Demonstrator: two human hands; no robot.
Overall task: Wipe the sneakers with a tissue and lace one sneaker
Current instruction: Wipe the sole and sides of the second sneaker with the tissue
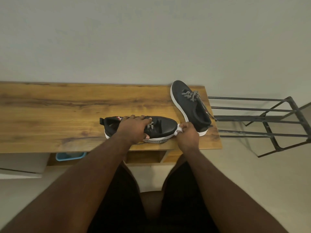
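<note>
Near sneaker (161,126) on the table (50,115), toe toward 3 o'clock, clamped over the laces by left hand (134,130) to steady it. Wadded tissue (178,130) pinched in right hand (187,134), pressed to the toe for wiping. 2nd sneaker (190,106) parked at 1 o'clock, awaiting its turn.

A black sneaker (161,126) lay sideways near the front edge, white tissue (178,129) at its toe; another sneaker (190,106) stood beyond.
</note>
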